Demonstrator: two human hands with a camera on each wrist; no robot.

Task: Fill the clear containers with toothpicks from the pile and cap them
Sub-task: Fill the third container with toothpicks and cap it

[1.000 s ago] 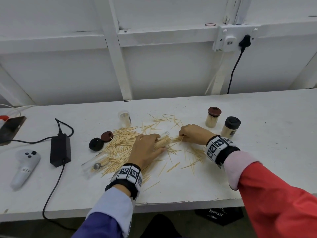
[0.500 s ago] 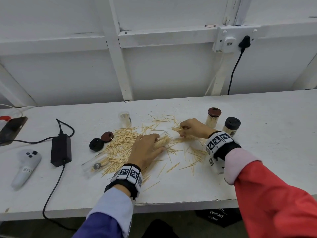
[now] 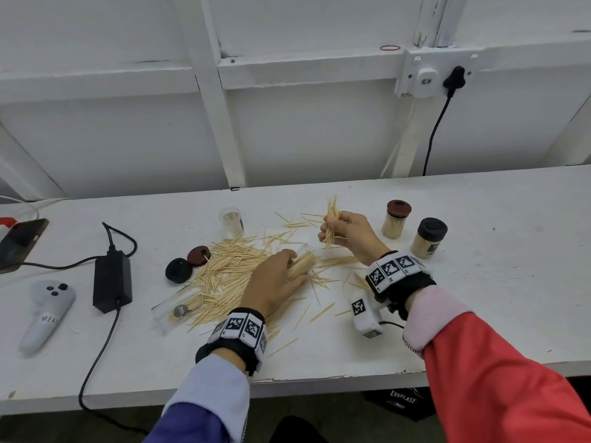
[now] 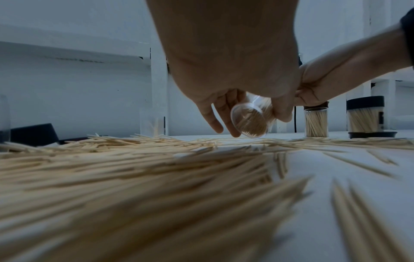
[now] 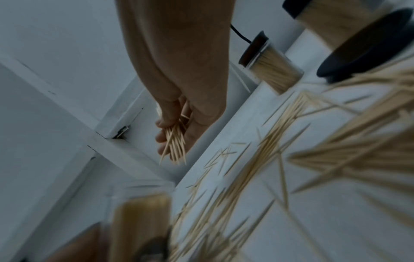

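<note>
My left hand point(image 3: 271, 284) grips a clear container point(image 3: 303, 262) partly filled with toothpicks, tilted low over the table with its open mouth toward the right. In the left wrist view its round bottom point(image 4: 248, 122) faces the camera. My right hand point(image 3: 343, 230) is lifted above the table and holds a bundle of toothpicks point(image 3: 331, 219) upright in curled fingers; the same bundle point(image 5: 174, 145) sticks out of the fist. The toothpick pile point(image 3: 230, 276) spreads left of my left hand. Two capped full containers, brown-lidded point(image 3: 396, 219) and black-lidded point(image 3: 430, 236), stand at the right.
An open clear container point(image 3: 232, 220) stands behind the pile; another clear one point(image 3: 174, 308) lies on its side at the left. A black cap point(image 3: 178, 270) and a brown cap point(image 3: 198, 255) lie beside the pile. A power adapter point(image 3: 112, 281), controller point(image 3: 44, 311) and phone point(image 3: 19, 243) sit far left.
My right hand gathered toothpicks off the table and rose away from it with the bundle turned upright. My left hand and its container stayed in place.
</note>
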